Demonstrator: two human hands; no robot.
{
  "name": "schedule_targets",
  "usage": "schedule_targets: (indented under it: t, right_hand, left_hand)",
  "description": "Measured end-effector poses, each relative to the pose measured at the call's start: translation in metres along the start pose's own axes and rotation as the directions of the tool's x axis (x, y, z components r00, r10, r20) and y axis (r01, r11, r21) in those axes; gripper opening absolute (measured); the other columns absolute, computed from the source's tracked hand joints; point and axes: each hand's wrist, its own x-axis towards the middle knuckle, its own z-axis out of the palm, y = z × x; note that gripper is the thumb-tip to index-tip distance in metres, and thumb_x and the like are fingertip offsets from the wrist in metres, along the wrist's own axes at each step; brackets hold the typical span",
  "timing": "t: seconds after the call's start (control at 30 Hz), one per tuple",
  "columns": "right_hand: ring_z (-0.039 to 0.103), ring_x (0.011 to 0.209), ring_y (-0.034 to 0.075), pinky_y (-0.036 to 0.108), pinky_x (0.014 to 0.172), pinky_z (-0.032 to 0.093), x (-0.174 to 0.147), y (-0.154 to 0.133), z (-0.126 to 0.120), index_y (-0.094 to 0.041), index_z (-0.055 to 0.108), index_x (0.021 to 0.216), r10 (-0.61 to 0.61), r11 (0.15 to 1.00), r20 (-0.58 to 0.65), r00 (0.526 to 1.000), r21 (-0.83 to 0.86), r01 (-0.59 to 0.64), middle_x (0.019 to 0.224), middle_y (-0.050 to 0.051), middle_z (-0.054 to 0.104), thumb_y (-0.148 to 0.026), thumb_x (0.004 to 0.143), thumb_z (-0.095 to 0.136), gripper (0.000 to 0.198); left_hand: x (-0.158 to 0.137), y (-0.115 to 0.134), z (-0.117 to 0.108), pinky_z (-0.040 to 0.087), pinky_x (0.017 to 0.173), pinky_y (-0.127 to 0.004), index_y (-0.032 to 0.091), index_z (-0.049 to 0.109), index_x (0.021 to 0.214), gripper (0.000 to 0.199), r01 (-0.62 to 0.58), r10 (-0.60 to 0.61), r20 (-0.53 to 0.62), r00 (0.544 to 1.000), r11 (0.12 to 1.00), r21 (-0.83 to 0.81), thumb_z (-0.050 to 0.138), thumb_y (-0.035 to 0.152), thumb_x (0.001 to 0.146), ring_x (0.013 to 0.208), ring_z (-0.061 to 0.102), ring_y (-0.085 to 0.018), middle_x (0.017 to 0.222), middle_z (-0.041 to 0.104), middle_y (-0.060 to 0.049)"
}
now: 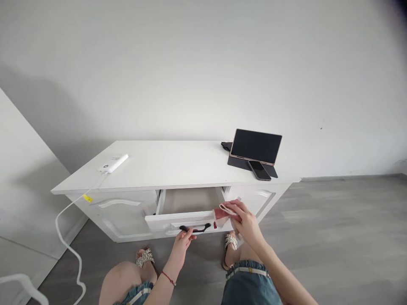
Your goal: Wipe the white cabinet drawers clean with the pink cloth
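Observation:
A white drawer (176,221) stands pulled out of the cabinet, its inside bare where I can see it. My left hand (185,240) has its fingers wrapped round the black handle (201,229) on the drawer front. At the drawer's front right corner, my right hand (243,218) grips a folded red and white cloth (219,214). The cloth lies against the top edge of the drawer front. Just below it on the drawer front shows a small dark red spot (215,225), too small to make out.
On the white cabinet top (171,165) a tablet (257,146) leans on its stand, with a phone (259,170) before it and a black item (226,146) behind. At left lies a white power bank (113,163) with a cable (63,241) hanging down. My knees flank the drawer.

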Motion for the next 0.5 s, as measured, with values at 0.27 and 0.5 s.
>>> schedule_targets:
  t: [0.27,0.5]
  right_hand:
    - [0.051,0.124,0.026,0.041,0.102,0.044,-0.009,-0.036,0.061,-0.022,0.053,0.132,0.088,0.996,-0.026,0.996,0.016,-0.087,0.135,0.008,0.055,-0.016,0.082,0.041,0.051]
    - [0.046,0.128,0.024,0.038,0.105,0.041,-0.008,-0.088,0.114,-0.022,0.05,0.134,0.007,0.993,0.042,0.999,0.119,-0.012,0.142,0.008,0.048,-0.013,0.081,0.044,0.054]
  left_hand:
    - [0.01,-0.019,-0.003,0.037,0.098,-0.039,0.02,0.049,0.055,0.043,-0.04,0.039,-0.026,0.999,0.998,-0.041,0.081,0.049,0.051,0.074,0.065,-0.017,0.066,0.06,0.003]
    - [-0.004,-0.009,0.009,0.047,0.087,-0.043,0.019,0.065,0.074,0.032,-0.15,0.151,0.008,0.989,0.989,-0.014,0.077,0.043,0.058,0.082,0.066,-0.025,0.083,0.071,-0.008]
